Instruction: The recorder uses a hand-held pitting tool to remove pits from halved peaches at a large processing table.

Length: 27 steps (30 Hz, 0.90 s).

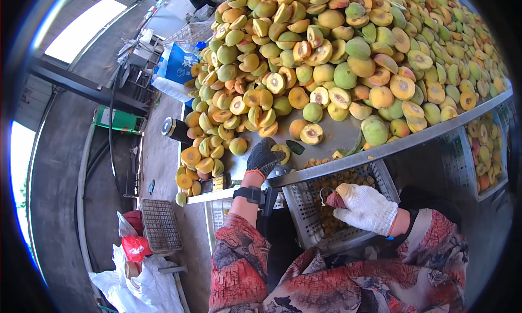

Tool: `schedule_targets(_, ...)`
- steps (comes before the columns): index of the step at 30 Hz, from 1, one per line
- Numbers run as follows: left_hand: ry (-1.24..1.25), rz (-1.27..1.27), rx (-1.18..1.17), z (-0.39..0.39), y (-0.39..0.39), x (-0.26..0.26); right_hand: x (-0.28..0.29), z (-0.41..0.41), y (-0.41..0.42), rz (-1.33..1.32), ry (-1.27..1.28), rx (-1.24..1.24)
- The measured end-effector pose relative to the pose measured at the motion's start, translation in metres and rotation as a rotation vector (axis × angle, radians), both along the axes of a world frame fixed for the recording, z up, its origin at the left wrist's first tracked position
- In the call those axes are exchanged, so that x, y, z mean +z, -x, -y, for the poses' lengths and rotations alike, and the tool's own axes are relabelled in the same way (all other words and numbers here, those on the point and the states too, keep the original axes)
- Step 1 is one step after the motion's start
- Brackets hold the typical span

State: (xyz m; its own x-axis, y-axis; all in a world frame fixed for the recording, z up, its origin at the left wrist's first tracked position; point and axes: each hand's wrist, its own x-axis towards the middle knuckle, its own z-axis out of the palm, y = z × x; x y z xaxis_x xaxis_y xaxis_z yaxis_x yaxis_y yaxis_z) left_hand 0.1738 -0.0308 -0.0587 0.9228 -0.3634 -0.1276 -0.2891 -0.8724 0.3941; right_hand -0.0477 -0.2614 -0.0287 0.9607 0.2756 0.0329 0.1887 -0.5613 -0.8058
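Note:
My left hand (263, 156), in a dark knitted glove with an orange cuff, is at the front of the metal table (261, 143). Its fingers are closed around a yellow peach half (281, 153). My right hand (363, 207) wears a white knitted glove. It grips the red-wrapped handle (335, 200) of a small tool with a curved metal loop (324, 194) at its end, a pitting tool by its look. Below that hand stands a pale perforated plastic crate (299, 215) holding pits and fruit scraps. A dark green leaf (295, 147) lies beside the held half.
A big heap of halved peaches (326, 64) covers most of the table, bounded by a raised metal edge (391, 146). Another crate of peaches (485, 158) stands below right. A black cup (175, 129) is at the left edge. An upturned-looking grey crate (161, 225) rests on the floor.

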Motion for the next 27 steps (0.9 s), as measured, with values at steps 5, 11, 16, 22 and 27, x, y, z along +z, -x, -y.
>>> schedule_targets(5,0.752,-0.423,0.237,0.03,0.031,0.011,0.003,-0.003,-0.007,-0.15,-0.371,-0.134)
schedule_targets(11,1.253,-0.597,0.179,0.049,0.1,0.03,0.009,-0.011,-0.009,0.016,-0.397,-0.181)
schedule_targets(16,1.216,-0.434,0.029,0.066,0.145,0.033,0.005,-0.018,-0.003,0.191,-0.3,-0.205)
schedule_targets(22,1.722,-0.738,0.317,0.076,0.166,0.031,0.005,-0.021,0.004,0.218,-0.174,-0.19)
schedule_targets(27,1.698,-0.751,0.361,0.079,0.178,0.038,0.0,-0.019,0.007,0.221,-0.235,-0.217)
